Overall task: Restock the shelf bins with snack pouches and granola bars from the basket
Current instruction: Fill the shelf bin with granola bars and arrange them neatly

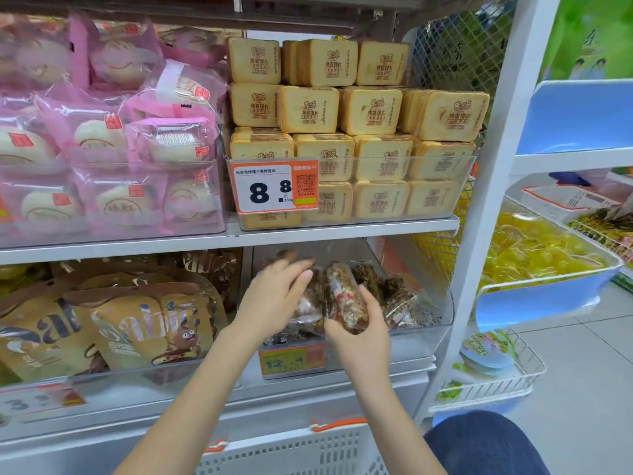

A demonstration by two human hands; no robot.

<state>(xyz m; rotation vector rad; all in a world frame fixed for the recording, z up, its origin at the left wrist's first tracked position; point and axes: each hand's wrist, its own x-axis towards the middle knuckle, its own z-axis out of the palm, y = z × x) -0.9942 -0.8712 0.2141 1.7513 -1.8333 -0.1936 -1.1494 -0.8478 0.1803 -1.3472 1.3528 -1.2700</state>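
Nearest the camera, at the bottom edge, stood a white plastic basket point(291, 450) with orange handles, its perforated wall just below both forearms, and a dark blue knee point(486, 443) showed to its right. Above it, the right hand point(359, 323) gripped a clear-wrapped granola bar point(346, 299) by its lower end, fingers curled round it, holding the bar upright over the front wall of a clear bin point(442, 313) on the lower shelf. Just to its left, the left hand point(274, 293) reached into the same bin with fingers straight and together, touching the wrapped bars point(397, 296) piled inside; its fingertips were blurred. An orange price tag point(293, 359) hung on that bin's front, smeared and hard to read. Left of it on the same shelf lay brown snack pouches point(137, 323) in another clear bin. On the shelf above, a clear bin held stacked tan packs printed like toast slices point(373, 111), with an orange-framed price card point(274, 186) reading 8.8 on its front, and beside it to the left sat pink-wrapped round buns point(113, 138). Farther right, beyond the white shelf upright point(493, 186), blue trays point(548, 296) carried yellow packets point(534, 248).
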